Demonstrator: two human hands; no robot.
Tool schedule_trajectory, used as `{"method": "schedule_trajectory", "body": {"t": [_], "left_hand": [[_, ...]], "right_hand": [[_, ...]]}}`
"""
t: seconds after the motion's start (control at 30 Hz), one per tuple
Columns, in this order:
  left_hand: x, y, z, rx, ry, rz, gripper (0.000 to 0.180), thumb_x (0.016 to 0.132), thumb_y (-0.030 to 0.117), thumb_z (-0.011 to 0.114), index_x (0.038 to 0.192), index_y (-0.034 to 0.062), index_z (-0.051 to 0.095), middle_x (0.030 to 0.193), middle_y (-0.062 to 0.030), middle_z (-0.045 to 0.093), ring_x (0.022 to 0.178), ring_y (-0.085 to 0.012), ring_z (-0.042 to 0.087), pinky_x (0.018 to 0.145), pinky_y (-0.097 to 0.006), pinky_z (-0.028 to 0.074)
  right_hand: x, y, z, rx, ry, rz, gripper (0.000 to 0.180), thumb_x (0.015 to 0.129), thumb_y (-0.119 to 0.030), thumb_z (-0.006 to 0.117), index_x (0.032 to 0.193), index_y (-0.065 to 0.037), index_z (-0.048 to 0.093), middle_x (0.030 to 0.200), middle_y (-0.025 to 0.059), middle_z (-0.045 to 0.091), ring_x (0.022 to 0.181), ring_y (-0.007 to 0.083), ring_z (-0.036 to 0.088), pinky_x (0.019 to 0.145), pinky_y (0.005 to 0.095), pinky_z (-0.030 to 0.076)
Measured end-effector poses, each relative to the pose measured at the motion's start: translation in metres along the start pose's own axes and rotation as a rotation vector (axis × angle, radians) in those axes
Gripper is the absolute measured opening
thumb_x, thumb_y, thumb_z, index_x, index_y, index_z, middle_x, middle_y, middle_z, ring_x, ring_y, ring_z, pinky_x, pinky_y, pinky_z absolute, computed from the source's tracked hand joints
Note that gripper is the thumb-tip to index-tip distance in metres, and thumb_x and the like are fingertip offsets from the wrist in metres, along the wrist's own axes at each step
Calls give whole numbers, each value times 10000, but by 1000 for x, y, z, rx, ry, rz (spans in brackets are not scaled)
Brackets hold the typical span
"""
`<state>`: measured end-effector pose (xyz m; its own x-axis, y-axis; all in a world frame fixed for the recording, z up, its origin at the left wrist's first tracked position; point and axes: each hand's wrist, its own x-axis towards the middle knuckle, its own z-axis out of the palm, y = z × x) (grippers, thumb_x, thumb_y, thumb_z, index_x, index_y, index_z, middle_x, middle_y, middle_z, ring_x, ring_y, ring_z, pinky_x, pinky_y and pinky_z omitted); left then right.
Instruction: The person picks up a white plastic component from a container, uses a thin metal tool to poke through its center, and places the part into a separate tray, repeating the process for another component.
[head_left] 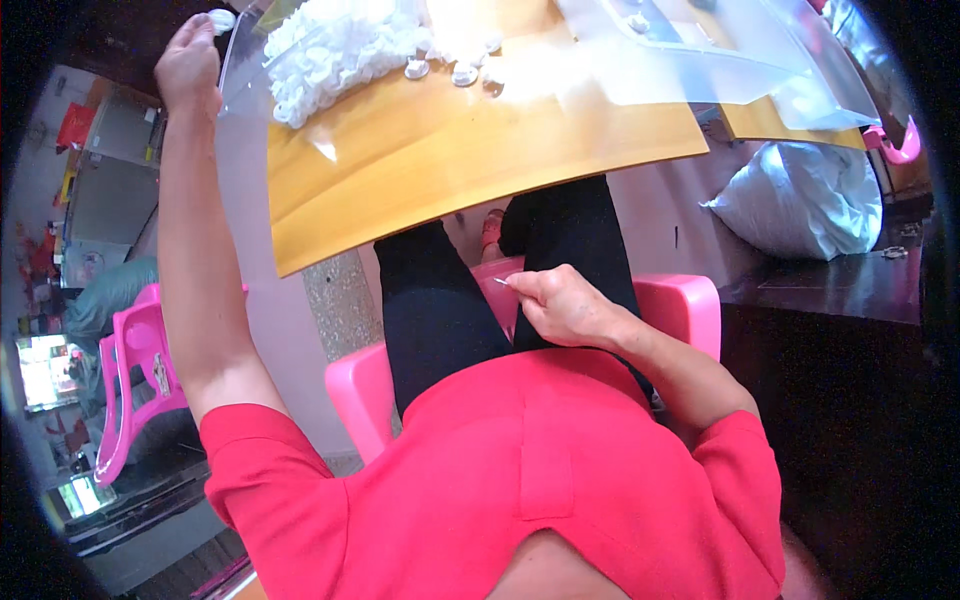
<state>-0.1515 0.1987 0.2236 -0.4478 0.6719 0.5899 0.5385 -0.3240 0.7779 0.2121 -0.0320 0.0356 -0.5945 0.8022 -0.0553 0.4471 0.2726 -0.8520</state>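
Observation:
My left hand [190, 70] is stretched out to the far left, beside the table's left edge. Its fingertips are closed on a small white round piece [222, 20]. Over my lap, my right hand [570, 305] is closed in a pinch. A short, thin, pale tip [500, 281] pokes out between its thumb and finger; the rest is hidden in the fist. On the yellow wooden table [420, 170] lies a heap of small white ring-like pieces [335, 60]. Several loose white pieces [464, 74] lie just right of the heap.
A clear plastic bin [700, 85] stands at the table's right, and another clear wall [238, 70] edges the heap. I sit in a pink chair [688, 310]. A stuffed white sack [810, 205] is at the right; another pink chair [140, 360] stands at the left.

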Motion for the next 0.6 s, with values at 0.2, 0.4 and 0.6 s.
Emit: {"method": "schedule_trajectory", "body": {"t": [0.2, 0.4, 0.6], "left_hand": [[-91, -22, 76, 396, -69, 682, 276, 738, 120, 734, 976, 18, 639, 921, -156, 634, 903, -323, 591, 828, -409, 470], [-168, -73, 133, 476, -386, 579, 364, 748, 62, 647, 1104, 3, 600, 998, -184, 602, 952, -334, 562, 876, -435, 438], [-171, -90, 163, 656, -507, 317, 328, 791, 165, 635, 1111, 97, 634, 1029, -141, 625, 990, -314, 559, 887, -431, 437]], "right_hand": [[1, 8, -6, -57, 13, -11, 134, 812, -91, 516, 842, -12, 621, 721, 257, 618, 721, 422, 633, 672, 498, 521], [2, 9, -7, -72, -13, -41, 124, 817, -83, 518, 843, -15, 618, 698, 255, 612, 701, 414, 634, 651, 493, 521], [2, 13, -7, -50, 5, -36, 104, 818, -83, 519, 839, -29, 605, 705, 249, 616, 709, 430, 626, 656, 513, 511]]}}
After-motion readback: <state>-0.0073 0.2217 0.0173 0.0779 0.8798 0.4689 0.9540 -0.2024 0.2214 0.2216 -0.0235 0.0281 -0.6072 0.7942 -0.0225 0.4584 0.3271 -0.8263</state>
